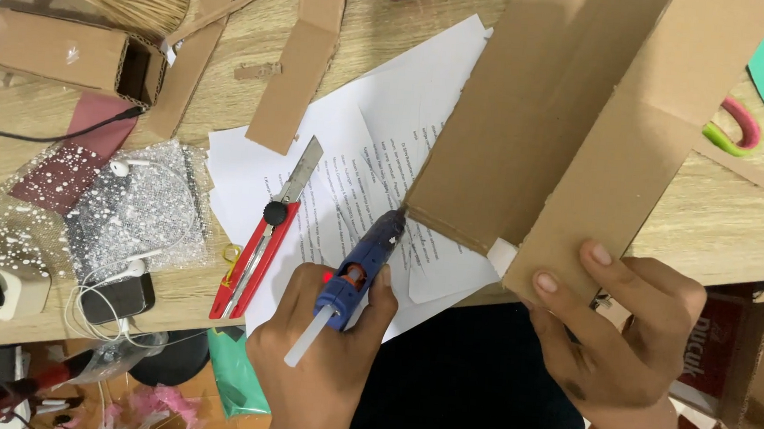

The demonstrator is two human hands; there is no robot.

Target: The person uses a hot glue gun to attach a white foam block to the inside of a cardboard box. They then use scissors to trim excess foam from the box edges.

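I see my left hand (325, 344) with its grip clamped on the blue glue gun (363, 262), nozzle touching the cardboard box (573, 120) (held tilted over the desk (717, 226)), which my right hand (614, 326) grips.

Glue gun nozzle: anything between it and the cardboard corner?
Nothing visible. The glue gun, held in the left hand, has its tip right at the lower corner of the cardboard piece, which the right hand steadies.

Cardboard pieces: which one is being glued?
The big folded brown cardboard piece, held by the right hand; the blue glue gun touches its corner. Others lie untouched.
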